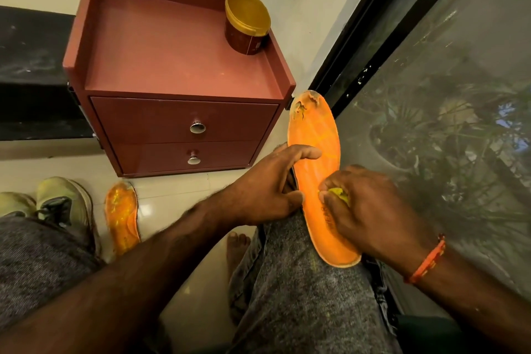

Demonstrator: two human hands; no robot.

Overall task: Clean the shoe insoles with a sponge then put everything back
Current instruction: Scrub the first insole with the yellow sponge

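Note:
An orange insole lies along my right thigh, its worn toe end pointing away from me. My left hand grips its left edge, thumb on top and fingers curled underneath. My right hand holds a small yellow sponge in curled fingers and presses it on the insole's middle. A second orange insole lies on the floor between my legs, beside a pair of pale green shoes.
A red-brown two-drawer cabinet stands ahead, with a brown tub with a gold lid on its top right corner. A dusty window runs along the right. My bare foot rests on the pale tiled floor.

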